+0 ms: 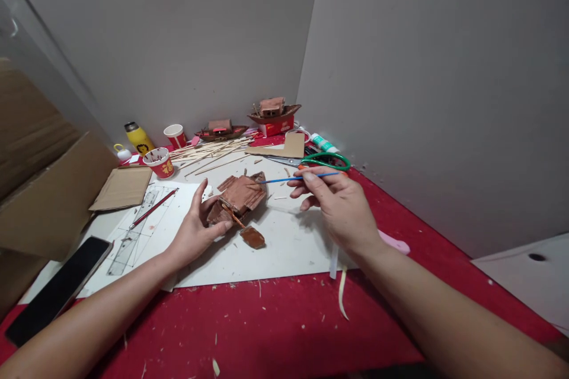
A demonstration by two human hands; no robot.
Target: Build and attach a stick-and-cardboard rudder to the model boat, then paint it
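Note:
A small brown-painted model boat (240, 196) rests on a white sheet (284, 249) on the red table. My left hand (198, 226) grips the model's near end, fingers curled around it. My right hand (335, 204) pinches a thin blue-handled paintbrush (293, 178), with its tip touching the model's far side. A brown rudder-like piece (252, 237) sticks out from the model toward me.
Green-handled scissors (322, 160), a glue tube (323, 143), wooden sticks (208, 153), two red paper cups (160, 162), a yellow bottle (138, 138) and two finished model boats (273, 110) stand at the back. A phone (57, 287), cardboard (122, 187), a red pencil (153, 208) on a drawing lie left.

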